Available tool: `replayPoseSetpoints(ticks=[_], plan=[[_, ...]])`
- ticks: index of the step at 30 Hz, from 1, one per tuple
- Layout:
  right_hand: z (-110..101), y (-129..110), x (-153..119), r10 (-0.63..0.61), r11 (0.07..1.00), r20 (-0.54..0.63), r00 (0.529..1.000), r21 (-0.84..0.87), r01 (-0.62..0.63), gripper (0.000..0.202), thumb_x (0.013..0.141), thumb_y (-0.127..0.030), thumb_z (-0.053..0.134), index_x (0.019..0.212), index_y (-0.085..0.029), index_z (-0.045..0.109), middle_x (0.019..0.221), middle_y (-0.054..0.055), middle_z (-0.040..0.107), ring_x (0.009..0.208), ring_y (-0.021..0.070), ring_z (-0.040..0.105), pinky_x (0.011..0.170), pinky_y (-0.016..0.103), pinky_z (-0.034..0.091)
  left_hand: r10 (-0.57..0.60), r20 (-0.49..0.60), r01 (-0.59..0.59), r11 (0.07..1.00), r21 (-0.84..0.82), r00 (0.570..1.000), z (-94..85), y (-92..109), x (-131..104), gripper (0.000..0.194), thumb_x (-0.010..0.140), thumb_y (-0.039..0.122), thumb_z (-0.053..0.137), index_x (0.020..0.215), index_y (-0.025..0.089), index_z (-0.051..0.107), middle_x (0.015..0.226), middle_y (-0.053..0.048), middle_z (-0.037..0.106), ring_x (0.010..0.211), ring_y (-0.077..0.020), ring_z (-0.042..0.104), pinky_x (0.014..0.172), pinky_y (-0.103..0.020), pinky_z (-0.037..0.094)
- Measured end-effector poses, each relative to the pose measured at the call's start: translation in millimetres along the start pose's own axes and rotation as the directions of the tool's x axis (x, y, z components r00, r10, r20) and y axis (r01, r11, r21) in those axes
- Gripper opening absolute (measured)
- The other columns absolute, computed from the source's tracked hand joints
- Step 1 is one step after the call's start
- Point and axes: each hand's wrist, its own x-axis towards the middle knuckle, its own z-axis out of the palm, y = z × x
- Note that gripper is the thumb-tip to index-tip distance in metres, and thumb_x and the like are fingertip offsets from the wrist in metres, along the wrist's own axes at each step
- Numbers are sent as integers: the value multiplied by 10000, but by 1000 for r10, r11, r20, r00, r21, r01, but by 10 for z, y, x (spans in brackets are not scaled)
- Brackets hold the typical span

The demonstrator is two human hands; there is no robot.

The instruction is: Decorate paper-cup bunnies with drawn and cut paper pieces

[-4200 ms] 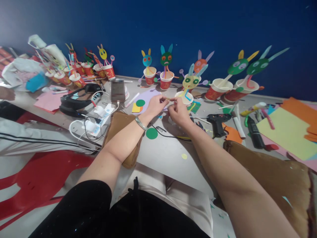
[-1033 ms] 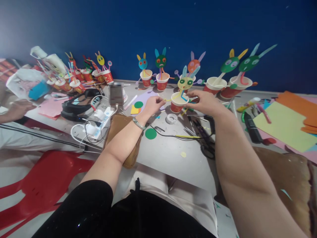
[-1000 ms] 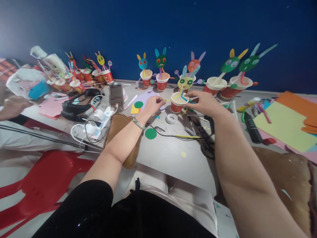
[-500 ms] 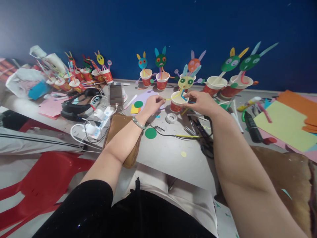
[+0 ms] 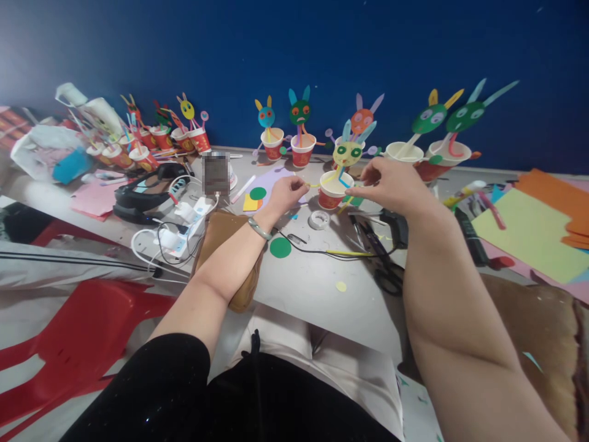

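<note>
A red and white paper cup (image 5: 330,197) stands on the table between my two hands. From it rises a pale yellow rabbit face (image 5: 348,153) with light blue ears and green eyes. My left hand (image 5: 291,191), at the cup's left, pinches the end of a thin yellow paper strip (image 5: 313,185) that reaches to the rim. On the right side, my right hand (image 5: 389,184) is beside the cup, thumb and fingers apart, the thumb tip close to its wall. A white tape roll (image 5: 319,220) lies just in front of the cup.
More cups with paper faces (image 5: 301,150) line the blue wall. Scissors (image 5: 389,276), a green paper disc (image 5: 280,247) and a black cable lie nearer me. A power strip (image 5: 184,230) is at left, coloured paper sheets (image 5: 529,227) at right.
My right hand has moved slightly right, away from the cup, and its fingers have spread apart. My left hand has barely moved. The cup appears shifted slightly to the right.
</note>
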Motion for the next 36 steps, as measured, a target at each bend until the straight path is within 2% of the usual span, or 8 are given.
replayPoseSetpoints(ticks=[5, 8, 11, 17, 20, 28, 32, 36], plan=[[59, -257, -67, -124, 992, 100, 987, 24, 122, 268, 800, -490, 836, 811, -280, 669, 836, 71, 776, 834, 324, 736, 773, 454, 559, 5, 6, -5, 1000, -11, 1000, 15, -3, -7, 223, 888, 209, 687, 682, 200, 600, 672, 37, 588, 688, -127, 510, 705, -283, 386], [221, -402, -84, -192, 980, 87, 977, 70, 187, 182, 827, -398, 754, 936, -260, 706, 865, 66, 797, 782, 287, 735, 729, 400, 521, -13, -6, 13, 1000, -20, 1000, 32, -9, 4, 203, 882, 209, 691, 695, 194, 615, 666, 39, 580, 683, -124, 511, 690, -280, 374], [382, -498, -95, -190, 980, 82, 978, 76, 184, 275, 834, -303, 685, 1102, -244, 701, 852, 61, 799, 746, 281, 733, 727, 386, 513, -34, -18, 34, 999, -12, 999, 48, -13, 18, 209, 875, 221, 709, 691, 192, 616, 659, 39, 580, 682, -126, 511, 676, -281, 363], [532, -525, -105, -251, 963, 39, 967, 106, 246, 422, 807, -244, 660, 1227, -266, 625, 1211, 118, 831, 915, 307, 773, 826, 422, 577, 22, 17, -22, 1000, -6, 1000, 29, -20, 3, 192, 882, 231, 683, 705, 190, 623, 691, 24, 627, 702, -126, 539, 710, -269, 410], [543, -526, -111, -278, 955, 48, 959, 120, 271, 469, 799, -233, 648, 1265, -260, 607, 1274, 137, 819, 875, 296, 760, 801, 424, 581, 20, 19, -20, 1000, 12, 1000, 20, -25, -3, 180, 889, 248, 684, 725, 189, 640, 732, 7, 669, 724, -131, 568, 741, -272, 437], [544, -560, -116, -274, 961, 66, 960, -14, 275, 454, 823, -206, 601, 1275, -239, 591, 981, 105, 789, 785, 326, 707, 745, 439, 535, 34, 13, -34, 999, 12, 999, 34, -7, 0, 237, 892, 250, 694, 679, 194, 608, 684, 21, 622, 706, -135, 534, 702, -285, 398], [550, -582, -121, -227, 971, 107, 968, -49, 233, 478, 828, -196, 605, 1304, -223, 590, 962, 115, 762, 828, 355, 712, 764, 454, 536, 21, 33, -22, 999, 24, 999, 27, 13, -9, 246, 899, 252, 687, 677, 193, 601, 689, 22, 621, 712, -137, 536, 712, -292, 395], [583, -566, -110, -236, 971, 130, 963, -15, 240, 480, 819, -172, 594, 1296, -218, 578, 968, 118, 754, 788, 337, 693, 746, 454, 533, 28, 37, -29, 999, 28, 999, 28, -17, -2, 227, 898, 269, 695, 698, 187, 627, 720, 9, 649, 739, -142, 550, 734, -296, 401]])
